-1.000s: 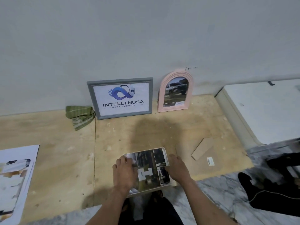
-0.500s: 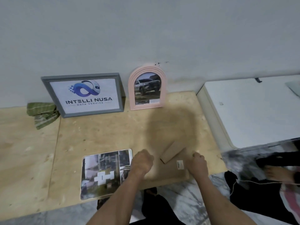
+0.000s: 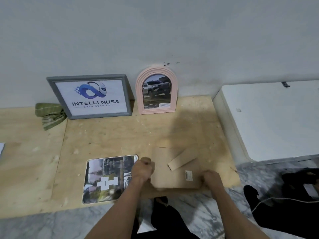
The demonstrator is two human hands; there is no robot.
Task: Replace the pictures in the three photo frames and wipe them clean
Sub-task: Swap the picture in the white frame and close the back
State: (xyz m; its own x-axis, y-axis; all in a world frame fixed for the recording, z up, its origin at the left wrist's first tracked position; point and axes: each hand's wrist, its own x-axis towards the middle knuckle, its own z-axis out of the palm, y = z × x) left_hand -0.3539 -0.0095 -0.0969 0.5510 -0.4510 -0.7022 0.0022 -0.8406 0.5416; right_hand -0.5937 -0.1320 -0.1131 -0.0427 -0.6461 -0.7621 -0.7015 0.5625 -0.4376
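Both hands are on the brown backing board [image 3: 174, 169] at the near edge of the plywood tabletop [image 3: 110, 135]. Left hand [image 3: 142, 170] is curled into a fist at the board's left edge, gripping it. Right hand [image 3: 211, 179] has its fingers curled over the board's near right corner. The board lies flat, slightly blurred, with its fold-out stand [image 3: 182, 159] raised on top and a small white label [image 3: 188, 175] near the right hand. Just left of the left hand, a rounded-corner frame [image 3: 105, 178] lies flat and face up with a photo in it. Farther back, a grey frame [image 3: 90, 96] with a logo print leans against the wall. A pink arched frame [image 3: 156, 89] holding a car picture stands just right of it. A green cloth [image 3: 50, 114] is bunched at the grey frame's left corner. A white cabinet [image 3: 271, 118] adjoins the tabletop on the right.
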